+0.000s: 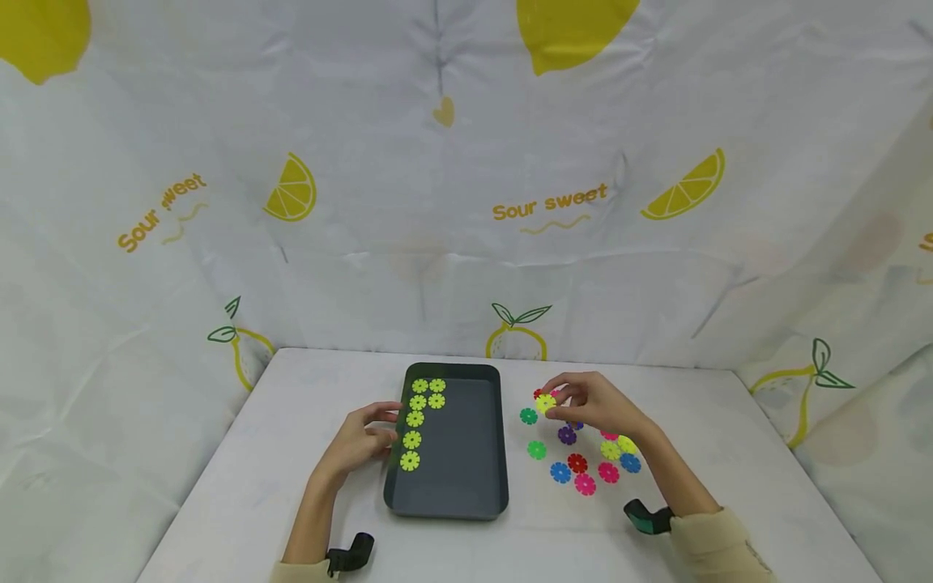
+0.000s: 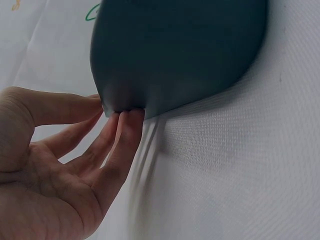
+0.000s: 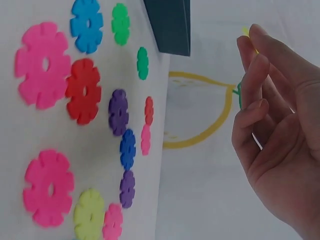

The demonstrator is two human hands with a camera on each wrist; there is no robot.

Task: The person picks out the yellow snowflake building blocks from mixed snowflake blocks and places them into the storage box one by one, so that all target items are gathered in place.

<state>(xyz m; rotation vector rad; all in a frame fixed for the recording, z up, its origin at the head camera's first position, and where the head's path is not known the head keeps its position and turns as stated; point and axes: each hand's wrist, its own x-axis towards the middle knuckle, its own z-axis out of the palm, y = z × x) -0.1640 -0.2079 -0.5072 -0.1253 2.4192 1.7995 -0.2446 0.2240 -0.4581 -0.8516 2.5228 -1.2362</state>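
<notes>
My left hand (image 1: 355,444) is at the left rim of a dark grey rectangular tray (image 1: 461,461). In the left wrist view its thumb and fingers pinch the tray's edge (image 2: 175,50). Several yellow notched snowflake discs (image 1: 412,440) lie in the tray, one column along the left side and two more beside its top. Over the loose pieces to the tray's right, my right hand (image 1: 601,405) pinches a yellow snowflake disc (image 1: 545,404) between thumb and fingertips. From the right wrist only a sliver of that disc shows; the fingers hide the rest.
Loose snowflake discs lie right of the tray: pink (image 1: 585,484), red (image 1: 577,463), blue (image 1: 560,472), green (image 1: 537,449), purple (image 1: 567,436) and yellow (image 1: 610,450). Behind the white table (image 1: 270,453) hangs a lemon-print curtain (image 1: 408,300).
</notes>
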